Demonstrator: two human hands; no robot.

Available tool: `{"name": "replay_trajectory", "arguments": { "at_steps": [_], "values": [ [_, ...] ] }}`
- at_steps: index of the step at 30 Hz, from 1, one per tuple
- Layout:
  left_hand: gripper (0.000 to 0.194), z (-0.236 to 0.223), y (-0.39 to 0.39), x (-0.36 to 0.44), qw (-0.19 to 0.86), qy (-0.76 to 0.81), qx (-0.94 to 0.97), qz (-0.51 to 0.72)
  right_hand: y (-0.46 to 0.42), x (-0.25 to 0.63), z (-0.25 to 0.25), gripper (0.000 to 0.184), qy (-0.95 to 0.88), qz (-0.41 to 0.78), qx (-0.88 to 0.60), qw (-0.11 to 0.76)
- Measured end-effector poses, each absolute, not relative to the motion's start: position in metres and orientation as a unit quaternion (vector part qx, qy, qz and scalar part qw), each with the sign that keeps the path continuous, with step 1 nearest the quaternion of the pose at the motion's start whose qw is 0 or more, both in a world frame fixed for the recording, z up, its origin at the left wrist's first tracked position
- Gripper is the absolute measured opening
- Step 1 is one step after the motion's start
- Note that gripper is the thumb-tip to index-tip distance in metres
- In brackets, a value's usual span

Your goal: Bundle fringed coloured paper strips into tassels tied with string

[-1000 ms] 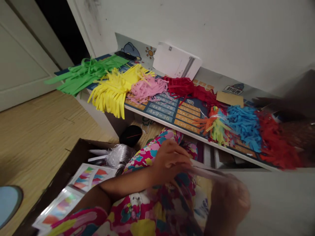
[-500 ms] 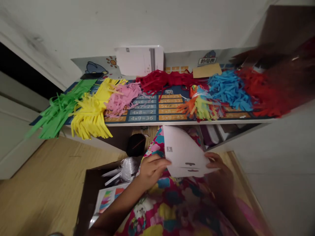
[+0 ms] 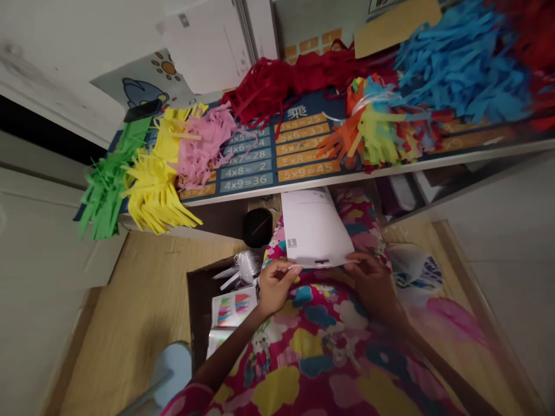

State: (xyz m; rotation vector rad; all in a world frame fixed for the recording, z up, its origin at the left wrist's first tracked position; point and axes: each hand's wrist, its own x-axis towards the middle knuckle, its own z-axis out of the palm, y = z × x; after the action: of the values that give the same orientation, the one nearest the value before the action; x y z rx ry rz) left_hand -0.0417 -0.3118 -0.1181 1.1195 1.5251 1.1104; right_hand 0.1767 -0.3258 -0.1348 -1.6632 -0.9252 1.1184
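Note:
Both of my hands hold a white packet [image 3: 314, 228] over my lap, which is covered by flowery cloth [image 3: 321, 346]. My left hand [image 3: 276, 283] pinches the packet's near left corner with fingers closed. My right hand [image 3: 371, 280] grips its near right edge. The packet lies flat, just below the edge of the low table [image 3: 303, 179].
On the table lie piles of fringed paper: green [image 3: 106, 185], yellow [image 3: 154, 185], pink [image 3: 203, 147], red [image 3: 277, 86], blue [image 3: 459, 60] and a mixed bundle [image 3: 373, 130]. A white stack [image 3: 208, 46] leans on the wall. A brown box [image 3: 199, 300] with colour sheets [image 3: 234, 303] stands at my left.
The view has swung and tilted toward the table. The white packet has come down from upright to flat on my lap, with both hands still on it.

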Motion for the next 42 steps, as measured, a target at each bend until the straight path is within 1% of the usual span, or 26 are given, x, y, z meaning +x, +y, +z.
{"name": "replay_trajectory", "arguments": {
  "at_steps": [3, 8, 11, 14, 17, 22, 25, 28, 30, 37, 42],
  "values": [
    [0.033, -0.121, -0.312, -0.04, 0.489, 0.62, 0.45, 0.417, -0.326, 0.176, -0.128, 0.036, -0.347, 0.53, -0.669, 0.389],
    [0.038, -0.126, -0.312, -0.035, 0.501, 0.635, 0.432, 0.399, -0.323, 0.171, -0.122, 0.038, -0.346, 0.521, -0.693, 0.358],
    [0.04, -0.128, -0.313, -0.032, 0.496, 0.645, 0.425, 0.396, -0.322, 0.168, -0.124, 0.037, -0.322, 0.523, -0.699, 0.366],
    [0.04, -0.129, -0.314, -0.032, 0.509, 0.645, 0.422, 0.382, -0.322, 0.168, -0.13, 0.037, -0.284, 0.577, -0.666, 0.377],
    [0.042, -0.13, -0.314, -0.033, 0.528, 0.643, 0.419, 0.364, -0.321, 0.172, -0.136, 0.04, -0.272, 0.615, -0.648, 0.358],
    [0.044, -0.135, -0.314, -0.034, 0.537, 0.645, 0.411, 0.355, -0.32, 0.174, -0.136, 0.039, -0.293, 0.601, -0.667, 0.327],
    [0.046, -0.138, -0.316, -0.032, 0.541, 0.649, 0.408, 0.347, -0.319, 0.172, -0.133, 0.041, -0.271, 0.59, -0.688, 0.324],
    [0.045, -0.14, -0.317, -0.03, 0.542, 0.65, 0.41, 0.34, -0.318, 0.17, -0.131, 0.039, -0.258, 0.592, -0.692, 0.324],
    [0.046, -0.141, -0.317, -0.03, 0.54, 0.653, 0.411, 0.338, -0.317, 0.17, -0.131, 0.037, -0.25, 0.606, -0.681, 0.326],
    [0.045, -0.145, -0.319, -0.033, 0.54, 0.659, 0.391, 0.349, -0.316, 0.173, -0.14, 0.037, -0.184, 0.715, -0.591, 0.326],
    [0.045, -0.146, -0.321, -0.035, 0.521, 0.649, 0.432, 0.347, -0.317, 0.174, -0.143, 0.036, -0.21, 0.695, -0.599, 0.338]
  ]
}}
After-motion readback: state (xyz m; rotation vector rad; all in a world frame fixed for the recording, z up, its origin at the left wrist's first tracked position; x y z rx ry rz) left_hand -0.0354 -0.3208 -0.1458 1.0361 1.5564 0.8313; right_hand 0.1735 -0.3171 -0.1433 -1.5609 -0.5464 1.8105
